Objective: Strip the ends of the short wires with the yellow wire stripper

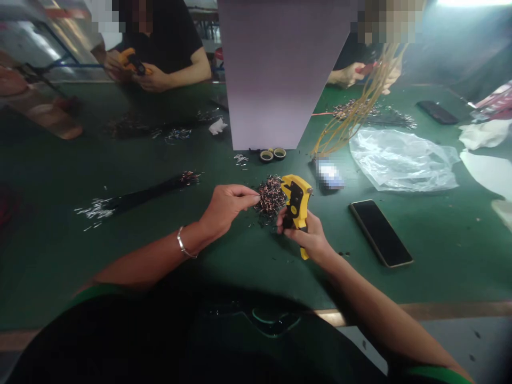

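The right hand (306,237) grasps a yellow wire stripper (296,205), held upright; the left hand (226,208) pinches its fingertips together, anything between them too small to tell; a pile of cut wires (271,196) lies on the table (440,266) between the hands, just touching the stripper.

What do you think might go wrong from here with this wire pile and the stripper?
The left hand pinches wires beside the yellow wire stripper held in the right hand, so that hand might get nipped. The loose pile of short wires could get knocked and scatter across the green bench.
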`<state>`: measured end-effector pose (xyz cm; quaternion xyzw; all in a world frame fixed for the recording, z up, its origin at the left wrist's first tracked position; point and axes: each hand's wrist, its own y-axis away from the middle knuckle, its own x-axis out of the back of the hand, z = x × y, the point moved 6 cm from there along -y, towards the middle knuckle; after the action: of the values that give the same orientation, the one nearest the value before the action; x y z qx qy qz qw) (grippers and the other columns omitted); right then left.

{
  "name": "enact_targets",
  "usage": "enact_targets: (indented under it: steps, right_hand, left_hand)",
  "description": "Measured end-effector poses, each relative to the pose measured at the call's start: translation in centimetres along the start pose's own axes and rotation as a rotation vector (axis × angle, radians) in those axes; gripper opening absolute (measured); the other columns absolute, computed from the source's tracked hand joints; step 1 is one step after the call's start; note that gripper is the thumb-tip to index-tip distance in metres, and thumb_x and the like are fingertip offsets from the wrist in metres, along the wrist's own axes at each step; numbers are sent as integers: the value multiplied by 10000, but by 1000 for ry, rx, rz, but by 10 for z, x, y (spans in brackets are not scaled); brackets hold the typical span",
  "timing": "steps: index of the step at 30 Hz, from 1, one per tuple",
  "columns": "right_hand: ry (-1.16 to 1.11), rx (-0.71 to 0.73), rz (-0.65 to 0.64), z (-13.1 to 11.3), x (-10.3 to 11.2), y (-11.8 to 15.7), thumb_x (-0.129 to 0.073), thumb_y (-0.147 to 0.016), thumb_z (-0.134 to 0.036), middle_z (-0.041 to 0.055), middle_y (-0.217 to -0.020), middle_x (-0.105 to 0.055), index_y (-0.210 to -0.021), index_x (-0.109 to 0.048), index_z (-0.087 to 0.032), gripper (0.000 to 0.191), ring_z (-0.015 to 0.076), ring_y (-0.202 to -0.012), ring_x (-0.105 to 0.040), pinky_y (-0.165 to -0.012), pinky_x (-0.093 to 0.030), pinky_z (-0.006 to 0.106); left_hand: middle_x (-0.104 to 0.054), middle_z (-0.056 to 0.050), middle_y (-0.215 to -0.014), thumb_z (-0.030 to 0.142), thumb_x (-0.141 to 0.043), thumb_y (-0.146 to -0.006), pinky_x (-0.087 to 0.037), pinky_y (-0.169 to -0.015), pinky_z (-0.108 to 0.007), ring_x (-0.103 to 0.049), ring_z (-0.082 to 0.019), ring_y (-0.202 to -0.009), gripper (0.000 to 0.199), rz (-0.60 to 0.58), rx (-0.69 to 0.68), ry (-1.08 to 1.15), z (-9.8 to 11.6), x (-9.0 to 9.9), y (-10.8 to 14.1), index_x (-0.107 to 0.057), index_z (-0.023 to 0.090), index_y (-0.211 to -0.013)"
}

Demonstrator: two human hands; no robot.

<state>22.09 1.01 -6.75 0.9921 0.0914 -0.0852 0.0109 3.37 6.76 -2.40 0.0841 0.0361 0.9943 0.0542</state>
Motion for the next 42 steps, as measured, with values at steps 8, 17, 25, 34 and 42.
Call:
enact_targets:
  steps: [8,17,25,34,42]
  right_hand:
    - [-72,-50,-42,4,-2,-1,-704,-663,-191,17,-837,-640,-960,-600,-187,314,168,-699,-610,-685,-496,346]
    - [-115,-72,-53,5,-2,0,-695,-647,-177,21,-842,-649,-961,-609,-177,326,171,-686,-607,-693,-502,354]
    - [-107,-36,-22,3,2,-1,-706,-660,-191,25,-834,-660,-958,-606,-185,314,181,-692,-625,-705,-519,370]
    - [-28,-25,-45,3,-1,-2,-725,-676,-227,22,-835,-654,-963,-594,-196,317,175,-707,-617,-695,-515,349]
    - [84,25,-42,1,-3,-1,-677,-704,-234,15,-812,-636,-894,-576,-196,219,169,-693,-606,-669,-500,333]
  left_hand:
    - [-697,-17,-642,227,-780,-608,-391,-561,-268,-535,-104,-599,64,39,53,69,6,-1,2,-768,194,-661]
    - [-690,-30,-644,227,-783,-594,-383,-550,-277,-506,-97,-573,100,-10,90,121,2,-14,1,-765,167,-672]
    - [-665,-26,-586,224,-777,-599,-368,-500,-269,-493,-95,-529,76,-35,133,89,-7,-28,1,-752,167,-642]
    - [-740,-22,-697,188,-718,-689,-502,-645,-270,-621,-113,-636,40,-60,-2,-56,0,-35,6,-749,174,-668]
    - [-729,-13,-651,208,-665,-775,-516,-621,-239,-638,-106,-610,139,-163,-131,-102,7,-43,16,-747,178,-667]
